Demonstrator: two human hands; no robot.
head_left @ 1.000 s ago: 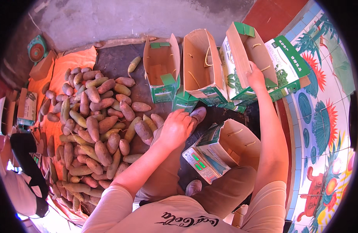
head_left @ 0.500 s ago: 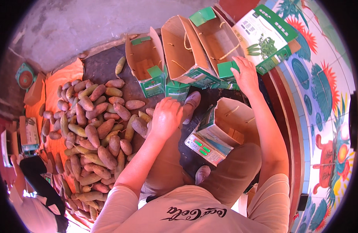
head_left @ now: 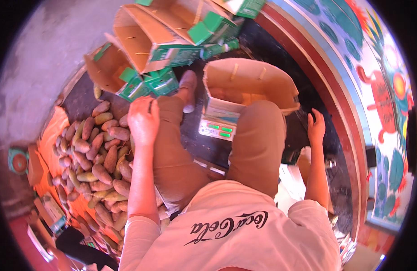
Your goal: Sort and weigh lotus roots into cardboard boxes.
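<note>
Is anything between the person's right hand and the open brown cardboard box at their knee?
Nothing visible: just dark floor shows between the right hand and the open brown cardboard box. The brown-trousered right knee hides part of its near side.

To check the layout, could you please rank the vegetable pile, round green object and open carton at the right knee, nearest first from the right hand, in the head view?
From the right hand:
1. Open carton: just left.
2. Vegetable pile: farther left.
3. Round green object: far left.
</note>
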